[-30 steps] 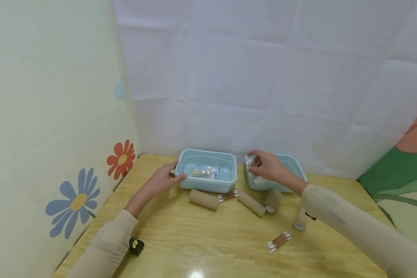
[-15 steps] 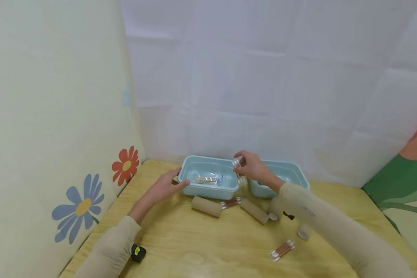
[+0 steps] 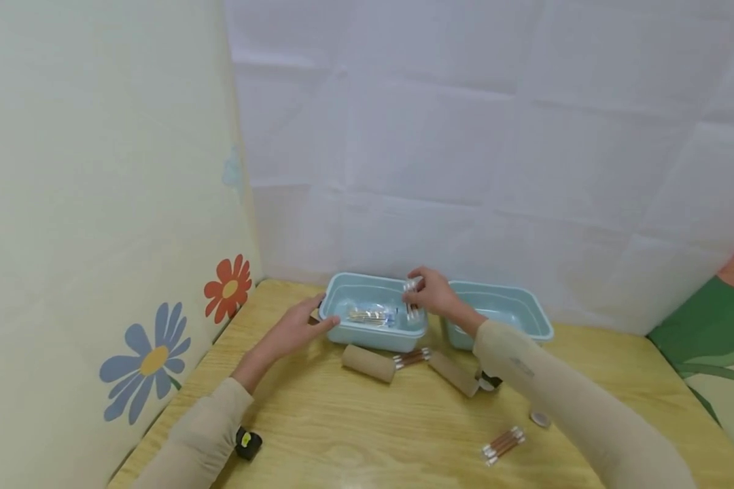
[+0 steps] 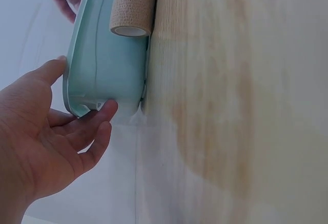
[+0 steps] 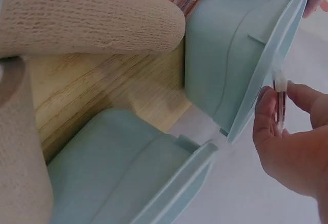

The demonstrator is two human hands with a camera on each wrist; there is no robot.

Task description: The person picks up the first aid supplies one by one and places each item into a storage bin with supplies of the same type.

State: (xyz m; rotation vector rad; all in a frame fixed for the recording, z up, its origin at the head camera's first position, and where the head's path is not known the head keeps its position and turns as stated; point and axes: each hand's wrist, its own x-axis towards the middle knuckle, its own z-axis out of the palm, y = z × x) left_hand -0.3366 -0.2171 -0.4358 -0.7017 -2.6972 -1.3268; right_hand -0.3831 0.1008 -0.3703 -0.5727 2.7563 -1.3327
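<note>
Two light-blue plastic bins stand side by side at the back of the wooden table [image 3: 367,435]. The left bin [image 3: 374,331] holds a clear packet of cotton swabs [image 3: 370,315]. My left hand [image 3: 293,331] rests against that bin's left end, thumb on the rim and fingers under it [image 4: 92,126]. My right hand [image 3: 431,294] pinches a bundle of cotton swabs [image 3: 412,299] over the left bin's right rim [image 5: 261,96]; the swabs [image 5: 280,101] stand upright between thumb and fingers. The right bin [image 3: 506,315] is beside my right forearm.
Tan bandage rolls [image 3: 369,362] [image 3: 454,373] lie in front of the bins, with a swab bundle [image 3: 411,357] between them. Another swab bundle [image 3: 503,445] lies nearer me on the right. A white backdrop stands behind, a flowered wall to the left.
My right hand has carried the swab bundle leftward from the right bin to over the left bin's right rim. My left hand has stayed at the left bin's end.
</note>
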